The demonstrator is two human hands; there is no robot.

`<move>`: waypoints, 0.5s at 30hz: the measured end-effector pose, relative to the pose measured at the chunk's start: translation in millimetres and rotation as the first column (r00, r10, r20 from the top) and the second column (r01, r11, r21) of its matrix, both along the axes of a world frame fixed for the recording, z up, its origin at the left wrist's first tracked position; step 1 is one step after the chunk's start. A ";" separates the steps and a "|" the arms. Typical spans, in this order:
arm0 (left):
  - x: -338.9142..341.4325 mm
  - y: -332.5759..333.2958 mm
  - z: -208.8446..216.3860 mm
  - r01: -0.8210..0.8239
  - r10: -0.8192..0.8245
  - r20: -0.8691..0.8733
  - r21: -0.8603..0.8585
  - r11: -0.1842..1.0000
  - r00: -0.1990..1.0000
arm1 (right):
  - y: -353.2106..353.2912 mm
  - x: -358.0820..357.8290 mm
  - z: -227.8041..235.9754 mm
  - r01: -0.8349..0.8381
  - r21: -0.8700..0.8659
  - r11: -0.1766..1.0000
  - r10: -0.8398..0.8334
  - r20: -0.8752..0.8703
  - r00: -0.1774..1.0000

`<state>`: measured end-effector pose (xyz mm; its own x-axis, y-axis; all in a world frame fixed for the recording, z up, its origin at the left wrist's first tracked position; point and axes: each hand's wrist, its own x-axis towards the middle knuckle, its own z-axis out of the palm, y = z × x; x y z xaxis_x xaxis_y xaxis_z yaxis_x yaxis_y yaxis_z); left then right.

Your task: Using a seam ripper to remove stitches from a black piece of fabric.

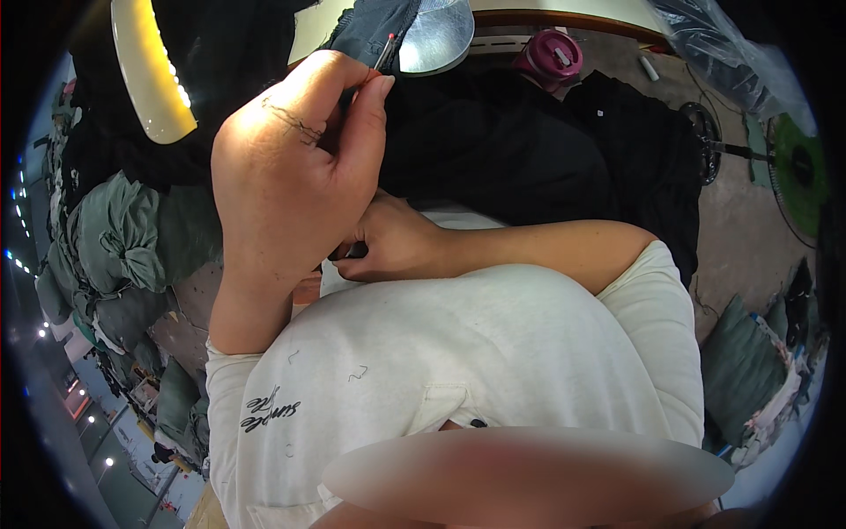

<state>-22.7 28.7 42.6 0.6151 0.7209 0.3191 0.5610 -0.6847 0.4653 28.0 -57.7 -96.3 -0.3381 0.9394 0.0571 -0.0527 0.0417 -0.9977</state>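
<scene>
A person's left hand (291,150) is raising what looks like a red-tipped seam ripper (385,55) under a curved lamp (154,79).
Thumb and forefinger are pinching it, its point showing just beyond them, near dark cloth (379,22). The right hand (392,238) is curling lower down, by the white shirt (458,335); what its fingers are gripping, if anything, cannot be told. Careful handling likely means keeping that point angled away from skin, the pinch firm, and the tip well lit.

Slim metal tool (385,55), small red tip uppermost, leaning right, pinched in left hand (300,167)
</scene>
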 end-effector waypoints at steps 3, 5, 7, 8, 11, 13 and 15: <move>2.7 2.0 -1.7 -0.007 0.007 -0.002 0.008 1.000 1.000 | -0.5 0.3 1.3 0.052 0.060 0.997 -0.052 -0.009 0.999; 5.0 2.9 -2.8 -0.008 0.008 0.014 0.027 1.000 1.000 | 0.3 1.9 2.4 -0.023 0.002 1.000 0.023 0.022 0.999; 6.8 3.4 -1.2 -0.008 0.008 0.000 0.037 0.999 1.000 | 0.2 1.8 2.1 -0.016 0.012 1.000 0.016 0.038 0.999; 7.7 3.6 -0.4 -0.010 0.011 -0.014 0.047 0.999 1.000 | 0.2 1.8 2.1 -0.011 0.021 1.000 0.010 0.055 0.998; 11.2 4.9 -0.8 -0.005 0.005 -0.010 0.066 0.998 1.000 | -1.3 3.7 4.0 -0.003 0.019 1.000 0.001 0.101 0.995; 13.2 6.4 -0.2 -0.003 0.004 -0.010 0.055 0.998 1.000 | -2.3 2.0 2.0 0.033 0.071 0.997 -0.040 0.099 0.994; 15.1 6.8 2.6 -0.004 0.004 -0.011 0.046 0.999 1.000 | -2.5 1.3 1.9 0.067 0.122 0.990 -0.079 0.096 0.992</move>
<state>-7.6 35.4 45.3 0.6159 0.7083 0.3451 0.5686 -0.7028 0.4276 29.3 -60.2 -94.4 -0.2789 0.9502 0.1391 0.0545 0.1603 -0.9856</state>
